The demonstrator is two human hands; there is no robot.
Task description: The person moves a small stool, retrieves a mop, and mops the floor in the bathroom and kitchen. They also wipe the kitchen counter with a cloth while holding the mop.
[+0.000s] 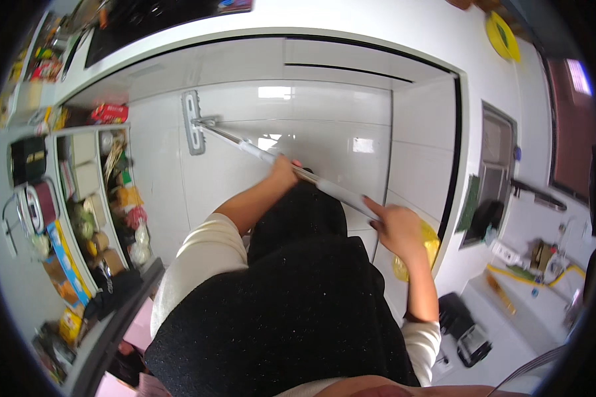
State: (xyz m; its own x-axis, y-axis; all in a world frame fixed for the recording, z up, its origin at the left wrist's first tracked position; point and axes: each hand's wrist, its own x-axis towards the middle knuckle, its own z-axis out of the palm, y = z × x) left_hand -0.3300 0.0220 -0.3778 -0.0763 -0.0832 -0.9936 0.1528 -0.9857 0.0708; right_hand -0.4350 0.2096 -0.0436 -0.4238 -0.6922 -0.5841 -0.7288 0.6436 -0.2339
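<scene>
A flat mop with a grey head (194, 122) rests on the glossy white tile floor (248, 101). From its head a metal and white pole (257, 151) slants down to the right across the space before me. My left hand (283, 172) is wrapped around the middle of the pole. Higher on the handle, my right hand (395, 226) grips near its end, with one finger stretched along it. The very end of the handle is hidden behind that hand. Just behind my right wrist hangs or stands a yellow plastic bag (429, 243).
White cabinets (422, 114) line the far and right sides under a counter (328, 20) with a black cooktop (169, 25). A sink (496, 144) is set in the right counter. At left stands a shelf rack (92, 164) packed with food and boxes, a red package (110, 114) beyond it.
</scene>
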